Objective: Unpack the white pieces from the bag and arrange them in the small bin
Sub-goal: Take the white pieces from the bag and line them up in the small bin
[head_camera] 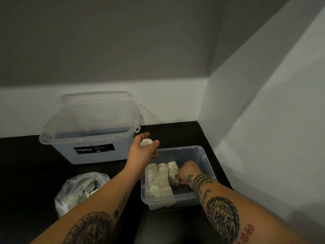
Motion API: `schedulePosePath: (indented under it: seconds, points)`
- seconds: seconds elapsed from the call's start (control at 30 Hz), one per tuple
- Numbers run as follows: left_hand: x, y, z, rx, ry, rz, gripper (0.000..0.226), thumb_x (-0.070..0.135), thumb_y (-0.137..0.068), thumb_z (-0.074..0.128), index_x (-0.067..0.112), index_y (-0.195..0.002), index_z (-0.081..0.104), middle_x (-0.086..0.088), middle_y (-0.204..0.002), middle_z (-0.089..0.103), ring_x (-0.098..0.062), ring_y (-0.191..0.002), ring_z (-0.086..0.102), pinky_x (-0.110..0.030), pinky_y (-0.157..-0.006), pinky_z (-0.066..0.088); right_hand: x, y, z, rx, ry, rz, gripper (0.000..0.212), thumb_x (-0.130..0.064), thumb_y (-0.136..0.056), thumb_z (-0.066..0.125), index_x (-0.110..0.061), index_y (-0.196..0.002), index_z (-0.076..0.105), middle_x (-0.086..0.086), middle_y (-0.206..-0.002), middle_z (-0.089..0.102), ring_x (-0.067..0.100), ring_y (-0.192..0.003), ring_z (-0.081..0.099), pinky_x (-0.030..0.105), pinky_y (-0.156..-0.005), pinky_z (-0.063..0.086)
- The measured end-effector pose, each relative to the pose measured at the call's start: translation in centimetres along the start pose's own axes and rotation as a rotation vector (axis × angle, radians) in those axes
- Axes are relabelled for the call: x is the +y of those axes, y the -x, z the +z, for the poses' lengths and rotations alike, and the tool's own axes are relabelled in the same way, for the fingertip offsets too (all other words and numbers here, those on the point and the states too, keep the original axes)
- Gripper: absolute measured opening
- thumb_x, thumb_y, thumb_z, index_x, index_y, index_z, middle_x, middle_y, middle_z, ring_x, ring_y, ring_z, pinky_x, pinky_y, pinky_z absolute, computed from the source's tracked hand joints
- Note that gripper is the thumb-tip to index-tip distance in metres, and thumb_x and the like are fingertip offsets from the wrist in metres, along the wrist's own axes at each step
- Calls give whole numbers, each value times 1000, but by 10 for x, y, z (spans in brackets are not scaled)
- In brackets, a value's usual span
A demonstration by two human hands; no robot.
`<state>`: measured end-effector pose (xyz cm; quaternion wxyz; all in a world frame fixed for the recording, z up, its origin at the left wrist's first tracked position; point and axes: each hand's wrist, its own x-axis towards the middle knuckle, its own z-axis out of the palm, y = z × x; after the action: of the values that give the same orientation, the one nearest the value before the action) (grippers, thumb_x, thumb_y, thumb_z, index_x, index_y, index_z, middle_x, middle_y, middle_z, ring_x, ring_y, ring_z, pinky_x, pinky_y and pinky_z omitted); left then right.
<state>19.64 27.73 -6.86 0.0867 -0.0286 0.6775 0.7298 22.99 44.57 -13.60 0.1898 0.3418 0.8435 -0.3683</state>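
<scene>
left hand [140, 153] fingers [155, 144] pinching white piece [145, 143], eleven o'clock of small bin [202, 154], right hand [186, 172] fingers [177, 176] gripping another piece [173, 179] inside

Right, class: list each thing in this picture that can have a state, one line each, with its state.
left hand: raised, gripping the loose piece
loose piece: in the air, not yet binned
right hand: in the small bin, gripping the end piece
end piece: at the right row's near end
small bin: open, part filled, three rows
bag: holds more pieces
large box: lid state unclear
</scene>
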Motion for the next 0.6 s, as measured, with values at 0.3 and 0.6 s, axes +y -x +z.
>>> schedulePosePath:
  seconds: [0.3,0.6]
  points:
    - [1,-3,4,0,74,-66,50,11,-94,71,28,-136,52,-15,-115,67,-18,-81,68,-33,-75,60,-1,6,-7,15,227,-105,30,-29,-88,75,-12,-111,67,2,-95,68,15,-84,65,21,-58,43]
    - [13,-1,9,-123,409,-264,63,-8,-87,34,14,-145,41,-21,-97,66,-30,-77,62,-46,-75,54,-12,21,-28,76,-8,-165,15,-28,-96,63,-16,-104,65,3,-89,69,18,-76,68,33,-71,62]
